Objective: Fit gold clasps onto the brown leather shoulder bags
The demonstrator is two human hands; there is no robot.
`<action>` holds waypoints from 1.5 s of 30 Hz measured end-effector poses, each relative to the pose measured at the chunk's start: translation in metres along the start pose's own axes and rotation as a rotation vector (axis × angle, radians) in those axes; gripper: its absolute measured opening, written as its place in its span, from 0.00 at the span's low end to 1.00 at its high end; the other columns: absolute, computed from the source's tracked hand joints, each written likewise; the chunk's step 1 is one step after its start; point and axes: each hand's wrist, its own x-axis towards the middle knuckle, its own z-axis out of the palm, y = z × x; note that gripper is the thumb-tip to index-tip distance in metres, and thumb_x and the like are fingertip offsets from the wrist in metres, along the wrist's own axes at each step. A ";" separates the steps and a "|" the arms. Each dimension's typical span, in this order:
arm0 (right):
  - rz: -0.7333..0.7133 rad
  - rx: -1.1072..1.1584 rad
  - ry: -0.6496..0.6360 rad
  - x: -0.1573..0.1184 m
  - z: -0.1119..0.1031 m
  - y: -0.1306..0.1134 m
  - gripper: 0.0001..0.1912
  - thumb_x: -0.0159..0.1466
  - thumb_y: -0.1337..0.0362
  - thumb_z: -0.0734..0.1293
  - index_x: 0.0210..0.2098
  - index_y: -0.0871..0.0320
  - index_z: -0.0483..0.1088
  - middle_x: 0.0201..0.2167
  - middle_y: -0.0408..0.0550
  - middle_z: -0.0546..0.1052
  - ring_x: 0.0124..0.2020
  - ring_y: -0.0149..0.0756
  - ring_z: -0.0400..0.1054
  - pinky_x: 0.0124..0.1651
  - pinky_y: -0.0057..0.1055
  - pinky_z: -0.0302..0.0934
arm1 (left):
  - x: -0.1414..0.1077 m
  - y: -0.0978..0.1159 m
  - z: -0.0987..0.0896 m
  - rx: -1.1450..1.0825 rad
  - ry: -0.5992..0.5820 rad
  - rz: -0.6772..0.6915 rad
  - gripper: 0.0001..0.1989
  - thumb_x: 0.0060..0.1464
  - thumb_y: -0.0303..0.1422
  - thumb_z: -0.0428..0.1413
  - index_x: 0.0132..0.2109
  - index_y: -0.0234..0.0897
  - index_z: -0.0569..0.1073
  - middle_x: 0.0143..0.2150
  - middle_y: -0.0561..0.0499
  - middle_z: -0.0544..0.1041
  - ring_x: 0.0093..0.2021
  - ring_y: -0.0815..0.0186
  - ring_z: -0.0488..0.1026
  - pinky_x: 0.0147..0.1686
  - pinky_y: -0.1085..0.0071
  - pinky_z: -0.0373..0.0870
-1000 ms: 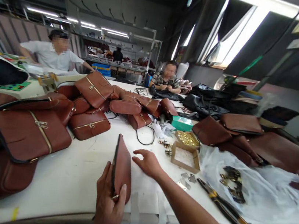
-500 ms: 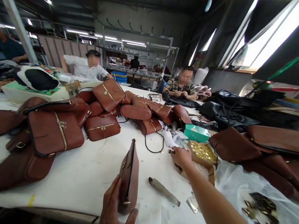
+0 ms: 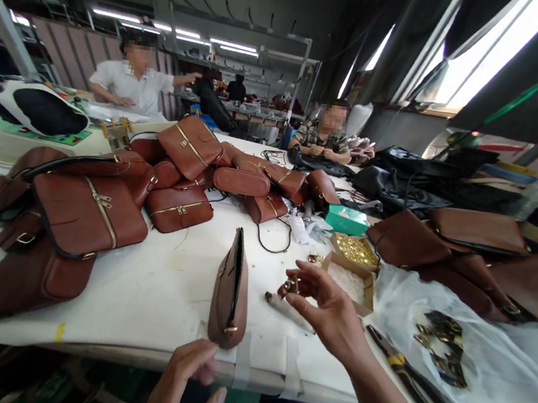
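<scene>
A small brown leather bag (image 3: 230, 296) with a black-edged top opening stands upright close to the table's front edge. Just in front of it, my left hand (image 3: 183, 383) is apart from the bag, thumb and fingers spread, with nothing visible in it. To the bag's right, my right hand (image 3: 328, 310) pinches a small gold-coloured metal fitting (image 3: 291, 285) between thumb and fingertips; its exact kind is unclear. Under that hand lies a grey wrapped stick-like tool (image 3: 276, 300), partly hidden. More gold fittings (image 3: 315, 258) sit just beyond the fingers.
Brown bags (image 3: 89, 216) are heaped at left, middle and right. A box of gold pieces (image 3: 355, 249), a cardboard box (image 3: 366, 295) and a green box (image 3: 346, 220) stand beyond my right hand. Pliers (image 3: 405, 374) lie beside a plastic bag (image 3: 491, 366). Two people sit opposite.
My left hand has let go of the bag and drawn back towards me. My right hand has come back from near the boxes with the fitting. The pliers now show.
</scene>
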 end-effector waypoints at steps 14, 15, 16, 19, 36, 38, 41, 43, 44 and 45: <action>0.190 0.632 -0.396 -0.073 0.066 -0.018 0.21 0.66 0.60 0.77 0.58 0.50 0.78 0.59 0.52 0.79 0.52 0.41 0.78 0.57 0.39 0.71 | 0.027 0.050 -0.027 -0.579 -0.341 -0.587 0.18 0.65 0.39 0.62 0.58 0.39 0.75 0.48 0.45 0.82 0.41 0.64 0.81 0.35 0.71 0.81; 0.192 0.625 -0.403 -0.072 0.066 -0.017 0.21 0.66 0.60 0.77 0.58 0.51 0.78 0.60 0.52 0.79 0.53 0.41 0.78 0.57 0.38 0.71 | 0.026 0.050 -0.027 -0.578 -0.334 -0.585 0.17 0.64 0.39 0.63 0.57 0.38 0.76 0.46 0.46 0.83 0.40 0.65 0.81 0.35 0.72 0.81; 0.195 0.620 -0.414 -0.071 0.066 -0.015 0.21 0.66 0.60 0.77 0.58 0.52 0.78 0.60 0.52 0.79 0.53 0.40 0.77 0.56 0.37 0.71 | 0.025 0.050 -0.027 -0.571 -0.324 -0.583 0.17 0.63 0.39 0.64 0.55 0.37 0.76 0.44 0.47 0.83 0.39 0.66 0.81 0.34 0.72 0.81; 0.202 0.617 -0.463 -0.069 0.065 -0.012 0.23 0.66 0.60 0.77 0.60 0.52 0.77 0.61 0.53 0.78 0.53 0.39 0.77 0.55 0.35 0.71 | 0.024 0.052 -0.026 -0.539 -0.288 -0.591 0.17 0.61 0.39 0.66 0.53 0.36 0.77 0.43 0.46 0.84 0.36 0.66 0.81 0.32 0.73 0.81; 0.134 0.736 -0.498 -0.076 0.045 -0.011 0.31 0.65 0.66 0.77 0.66 0.46 0.70 0.62 0.49 0.77 0.58 0.36 0.74 0.58 0.33 0.69 | 0.020 0.054 -0.009 -0.538 -0.322 -0.656 0.17 0.57 0.38 0.68 0.49 0.36 0.74 0.39 0.50 0.82 0.32 0.68 0.80 0.28 0.75 0.79; 0.126 0.734 -0.490 -0.076 0.044 -0.008 0.31 0.65 0.67 0.76 0.65 0.47 0.70 0.60 0.49 0.78 0.57 0.36 0.74 0.57 0.32 0.69 | 0.020 0.055 -0.007 -0.522 -0.329 -0.657 0.18 0.57 0.37 0.69 0.49 0.37 0.73 0.41 0.50 0.82 0.33 0.69 0.80 0.28 0.75 0.79; 0.122 0.732 -0.462 -0.077 0.042 -0.002 0.31 0.64 0.66 0.77 0.65 0.49 0.71 0.57 0.49 0.79 0.56 0.36 0.74 0.57 0.33 0.69 | 0.018 0.056 -0.004 -0.505 -0.339 -0.646 0.18 0.57 0.36 0.68 0.51 0.38 0.73 0.42 0.51 0.81 0.33 0.69 0.80 0.28 0.75 0.80; 0.129 0.744 -0.441 -0.078 0.042 0.003 0.30 0.64 0.65 0.78 0.64 0.50 0.72 0.56 0.49 0.80 0.55 0.37 0.75 0.57 0.33 0.69 | 0.016 0.058 -0.002 -0.489 -0.342 -0.632 0.19 0.57 0.36 0.67 0.53 0.39 0.73 0.43 0.51 0.81 0.33 0.69 0.80 0.28 0.75 0.80; 0.134 0.753 -0.437 -0.078 0.042 0.006 0.29 0.64 0.65 0.78 0.63 0.51 0.73 0.55 0.49 0.80 0.55 0.37 0.75 0.57 0.34 0.70 | 0.016 0.059 -0.001 -0.477 -0.340 -0.621 0.19 0.58 0.36 0.67 0.54 0.40 0.73 0.44 0.51 0.81 0.33 0.69 0.80 0.28 0.75 0.80; 0.140 0.760 -0.437 -0.079 0.041 0.008 0.28 0.64 0.65 0.78 0.62 0.51 0.73 0.55 0.49 0.80 0.55 0.37 0.75 0.56 0.34 0.70 | 0.016 0.061 0.000 -0.464 -0.338 -0.608 0.20 0.58 0.36 0.67 0.54 0.40 0.73 0.44 0.51 0.81 0.34 0.69 0.80 0.29 0.74 0.80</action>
